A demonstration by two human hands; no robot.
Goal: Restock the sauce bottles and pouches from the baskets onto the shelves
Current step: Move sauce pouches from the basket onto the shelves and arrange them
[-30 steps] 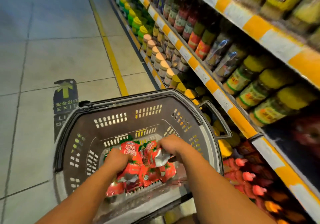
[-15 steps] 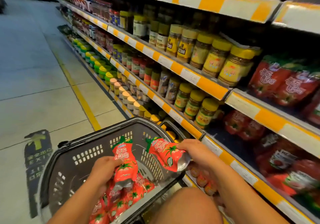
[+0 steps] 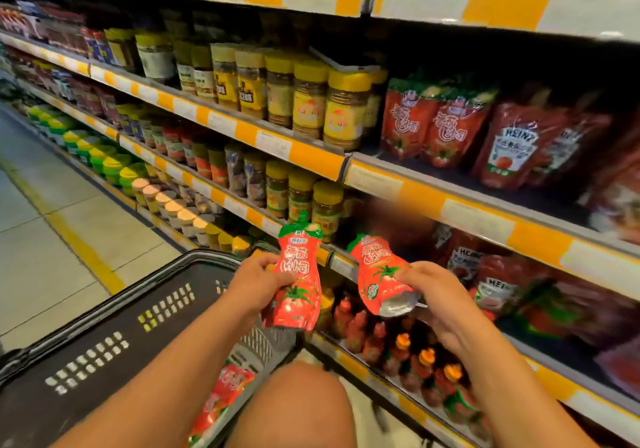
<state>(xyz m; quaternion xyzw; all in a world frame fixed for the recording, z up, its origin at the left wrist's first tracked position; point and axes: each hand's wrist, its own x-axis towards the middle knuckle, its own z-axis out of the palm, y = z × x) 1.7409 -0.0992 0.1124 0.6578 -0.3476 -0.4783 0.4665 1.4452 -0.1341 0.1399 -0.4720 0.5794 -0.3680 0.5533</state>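
Observation:
My left hand [image 3: 254, 279] grips a red tomato sauce pouch [image 3: 298, 274], held upright above the right rim of the black basket [image 3: 114, 323]. My right hand [image 3: 434, 295] grips a second red tomato pouch [image 3: 377, 274], tilted with its cap up and left, in front of the lower shelves. More red pouches [image 3: 225, 392] lie inside the basket. Matching tomato pouches [image 3: 429, 121] stand on the upper right shelf [image 3: 450, 201], beside Heinz pouches [image 3: 512, 149].
Yellow-lidded jars [image 3: 325, 101] fill the shelf left of the pouches, more jars [image 3: 298, 187] sit one level down. Red bottles with orange caps [image 3: 408, 350] stand on the bottom shelf. My bare knee [image 3: 294, 402] is low in view. Tiled aisle floor [image 3: 45, 239] lies left.
Both hands lifted one pouch each out of the basket and raised them toward the shelves. My view swung up from the basket to the shelf faces.

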